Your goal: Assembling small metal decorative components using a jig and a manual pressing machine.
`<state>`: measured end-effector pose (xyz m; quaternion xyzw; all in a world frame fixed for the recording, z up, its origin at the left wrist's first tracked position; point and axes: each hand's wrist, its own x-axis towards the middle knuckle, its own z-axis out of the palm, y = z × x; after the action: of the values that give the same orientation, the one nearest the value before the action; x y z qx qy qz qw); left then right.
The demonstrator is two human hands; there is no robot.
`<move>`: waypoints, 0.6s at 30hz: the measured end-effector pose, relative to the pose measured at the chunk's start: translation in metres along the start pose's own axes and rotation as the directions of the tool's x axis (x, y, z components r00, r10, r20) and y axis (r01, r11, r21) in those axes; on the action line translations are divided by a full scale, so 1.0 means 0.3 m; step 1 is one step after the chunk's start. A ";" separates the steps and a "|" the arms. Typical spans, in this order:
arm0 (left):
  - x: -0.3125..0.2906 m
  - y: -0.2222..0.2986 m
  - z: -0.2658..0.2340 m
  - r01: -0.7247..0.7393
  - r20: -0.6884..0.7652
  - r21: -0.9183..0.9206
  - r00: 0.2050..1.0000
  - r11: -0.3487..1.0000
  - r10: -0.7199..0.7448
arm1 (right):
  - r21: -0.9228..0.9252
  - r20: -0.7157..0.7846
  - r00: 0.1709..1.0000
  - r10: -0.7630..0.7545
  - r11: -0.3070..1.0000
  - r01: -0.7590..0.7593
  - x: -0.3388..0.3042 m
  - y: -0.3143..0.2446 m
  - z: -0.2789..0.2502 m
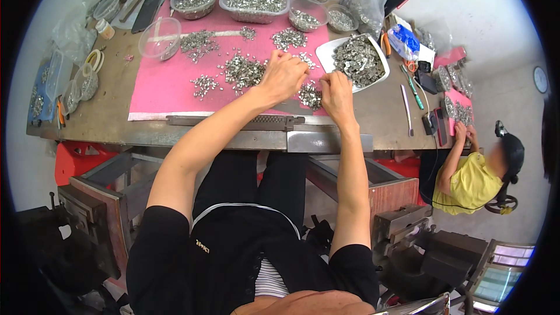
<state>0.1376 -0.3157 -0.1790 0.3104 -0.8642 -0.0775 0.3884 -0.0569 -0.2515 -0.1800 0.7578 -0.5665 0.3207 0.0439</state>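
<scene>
Over a pink mat [160, 84] on the workbench, my left hand [284, 76] is closed in a pinch beside a pile of small silvery metal pieces [245, 72]. My right hand [338, 96], its fingertips pressed together, hovers by a smaller pile [310, 95] close to the mat's right edge. Whatever either pinch holds is too small to make out. Just beyond the right hand, a white dish [382, 70] is heaped with flat metal pieces [357, 61]. Other loose piles [199, 44] lie farther back and left on the mat.
Clear plastic tubs [255, 16] of metal parts line the back. A tilted round lid or bowl [160, 39] sits left, near a phone [147, 13]. A toothbrush [406, 111] lies right. A metal rail [233, 122] edges the bench. A co-worker in yellow [466, 184] works at right.
</scene>
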 end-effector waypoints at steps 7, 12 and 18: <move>0.052 0.007 0.082 -0.037 0.237 0.099 0.971 0.994 0.013 | 0.112 -0.045 0.985 0.166 0.981 -0.160 -0.190 -0.108 -0.109; 0.069 0.024 0.087 -0.214 0.275 0.177 0.948 0.961 0.161 | 0.081 -0.106 0.978 0.179 0.982 -0.170 -0.250 -0.122 -0.055; 0.084 0.024 0.088 -0.155 0.310 0.194 0.947 0.969 0.089 | 0.104 -0.125 0.976 0.181 0.980 -0.168 -0.236 -0.123 -0.041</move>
<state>0.1026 -0.3278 -0.1788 0.2810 -0.9338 -0.0049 0.2213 -0.0403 -0.1745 -0.1973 0.6830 -0.6113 0.3994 0.0183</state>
